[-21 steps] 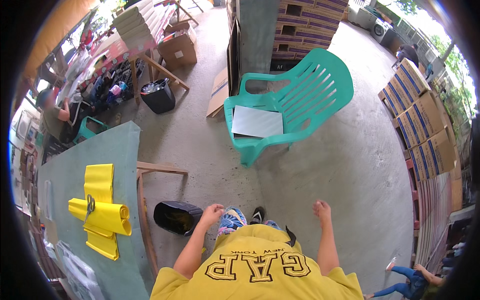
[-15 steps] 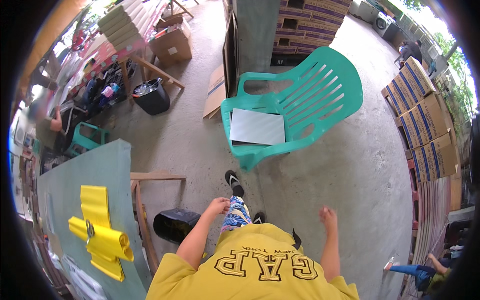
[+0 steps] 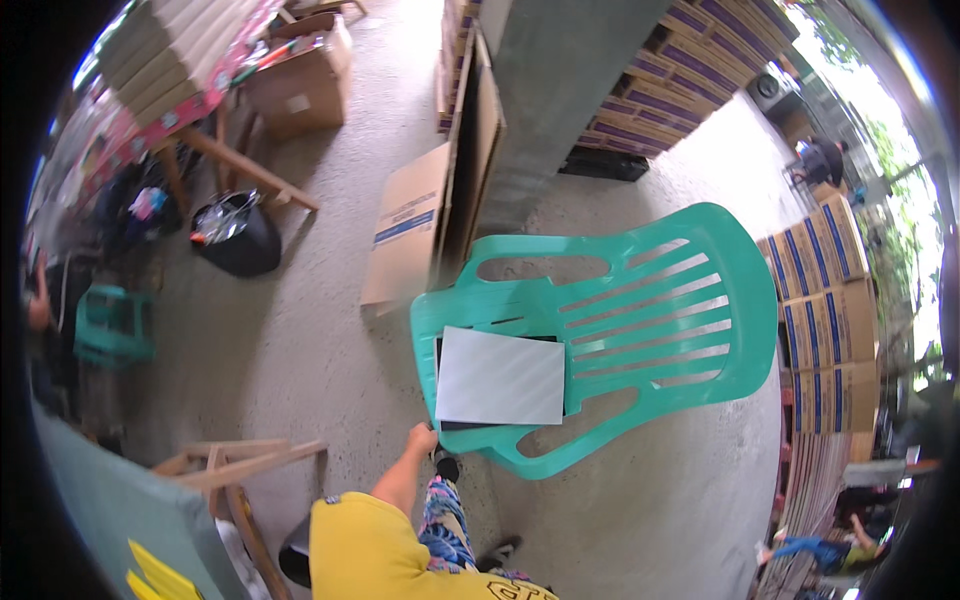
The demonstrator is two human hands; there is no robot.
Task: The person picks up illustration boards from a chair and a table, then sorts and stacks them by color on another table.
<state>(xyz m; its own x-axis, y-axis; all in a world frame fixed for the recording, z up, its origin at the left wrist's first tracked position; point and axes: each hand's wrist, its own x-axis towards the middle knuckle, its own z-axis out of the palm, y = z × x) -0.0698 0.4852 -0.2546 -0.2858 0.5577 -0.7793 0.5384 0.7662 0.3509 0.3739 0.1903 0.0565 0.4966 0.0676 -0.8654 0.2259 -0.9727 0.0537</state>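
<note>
"So, where does the person's left hand (image 3: 421, 440) lie, taking twelve o'clock as the top of the head view?"

"Toward seven from the middle, at the front edge of the green plastic chair (image 3: 545, 300). The fingers look curled, yet it cannot be told whether they grasp the plastic, touch it or sit just beside it."

"And the right hand?"

"Outside the view, so its state cannot be told."

"Where is the chair, then?"

"Around the middle of the dial, with its slatted back toward three o'clock. A white sheet (image 3: 500, 378) lies flat on the seat (something dark (image 3: 460, 426) peeks out from under it)."

"What stands around?"

"Leaning cardboard (image 3: 405, 235) at ten, a grey pillar (image 3: 545, 110) near one, and stacked cartons (image 3: 830, 320) at three. A black bin (image 3: 240, 240) filled with bits stands between nine and ten, an open cardboard box (image 3: 300, 95) nearer eleven, and a small green stool (image 3: 113, 325) at nine."

"Lower down?"

"A grey-green table (image 3: 130, 490) at eight, bearing yellow material (image 3: 165, 577), and another person (image 3: 830, 550) at four, wearing blue on the legs."
</note>
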